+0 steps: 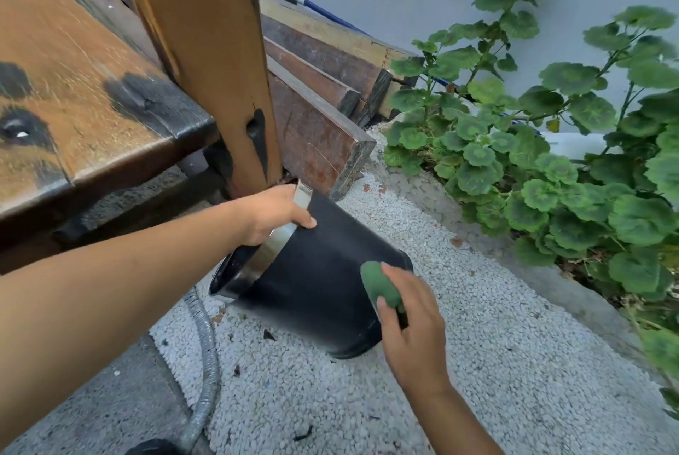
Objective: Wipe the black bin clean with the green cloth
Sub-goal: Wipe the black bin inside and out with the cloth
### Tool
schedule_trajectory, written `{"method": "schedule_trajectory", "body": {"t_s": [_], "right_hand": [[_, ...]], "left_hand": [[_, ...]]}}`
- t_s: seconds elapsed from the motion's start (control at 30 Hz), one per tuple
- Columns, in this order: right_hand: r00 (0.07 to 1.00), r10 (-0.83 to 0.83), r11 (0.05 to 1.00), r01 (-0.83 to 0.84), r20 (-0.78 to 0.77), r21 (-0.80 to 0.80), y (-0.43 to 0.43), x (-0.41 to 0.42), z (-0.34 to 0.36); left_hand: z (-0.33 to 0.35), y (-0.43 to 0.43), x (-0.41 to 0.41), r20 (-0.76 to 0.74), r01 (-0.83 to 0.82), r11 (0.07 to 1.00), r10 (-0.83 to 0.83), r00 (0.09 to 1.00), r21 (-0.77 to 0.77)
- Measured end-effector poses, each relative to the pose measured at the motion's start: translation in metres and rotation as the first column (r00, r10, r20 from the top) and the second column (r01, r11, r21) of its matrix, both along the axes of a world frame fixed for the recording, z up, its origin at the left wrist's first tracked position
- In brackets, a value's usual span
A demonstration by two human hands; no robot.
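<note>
At far left we see a worn wooden surface (pixel 73 87), its grain scuffed and stained with dark patches. Below it a grey ribbed hose (pixel 207 362) curves over the gravel ground (pixel 477 362) of small pale pebbles. Our left hand (pixel 273 213) is closed around the shiny metal rim band (pixel 273 248) of the black bin (pixel 323 278), fingers curled over the edge. The bin is a smooth, matte, tapered cylinder, tipped on its side with its base on the gravel. Our right hand (pixel 411 326) pinches the bunched green cloth (pixel 382 289) and presses it against the bin's wall near the base. Round-leaved plants (pixel 551 168) fill the right.
</note>
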State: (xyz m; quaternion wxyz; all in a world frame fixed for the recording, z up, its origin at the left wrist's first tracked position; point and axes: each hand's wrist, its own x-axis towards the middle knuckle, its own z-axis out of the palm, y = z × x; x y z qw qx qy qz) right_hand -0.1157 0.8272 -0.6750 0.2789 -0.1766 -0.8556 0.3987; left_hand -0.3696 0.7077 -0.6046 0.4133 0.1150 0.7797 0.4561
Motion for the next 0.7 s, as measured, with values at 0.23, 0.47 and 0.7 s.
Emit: {"method": "schedule_trajectory", "body": {"t_s": [0.23,0.47,0.7], "right_hand": [[0.936,0.351,0.894,-0.328,-0.023,0.304,0.041,-0.088,0.100],[0.658,0.542,0.613,-0.735,0.522,0.290,0.036,-0.110,0.103],[0.417,0.225,0.456,-0.844,0.881,0.283,0.069,-0.105,0.113]], "left_hand": [[-0.011,0.003,0.057,-0.093,0.354,0.934,-0.350,0.932,0.037],[-0.030,0.003,0.082,-0.221,0.505,0.859,-0.511,0.831,-0.086],[-0.049,-0.029,0.086,-0.293,0.680,0.636,-0.772,0.565,-0.365]]}}
